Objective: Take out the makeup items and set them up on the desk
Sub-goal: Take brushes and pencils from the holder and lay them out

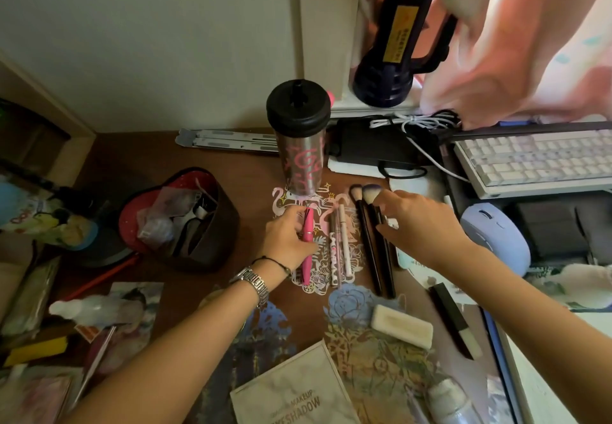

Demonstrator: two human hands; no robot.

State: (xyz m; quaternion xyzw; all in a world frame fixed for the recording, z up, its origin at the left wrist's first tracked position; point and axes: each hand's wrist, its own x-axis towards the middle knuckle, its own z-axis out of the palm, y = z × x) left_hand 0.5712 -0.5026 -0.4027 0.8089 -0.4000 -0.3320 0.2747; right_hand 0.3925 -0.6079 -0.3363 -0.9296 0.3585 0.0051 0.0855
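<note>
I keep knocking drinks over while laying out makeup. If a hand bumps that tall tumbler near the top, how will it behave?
The tumbler looks tall and narrow with a wide black lid, so it would probably tip rather than slide. Its wall looks rigid. It would likely fall onto the pink pen and brushes in front of it.

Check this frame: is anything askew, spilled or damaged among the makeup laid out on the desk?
Nothing looks spilled or broken. The pink pen, slim pencils and two brushes lie roughly parallel. Only the black stick near the sponge lies apart and angled.
</note>
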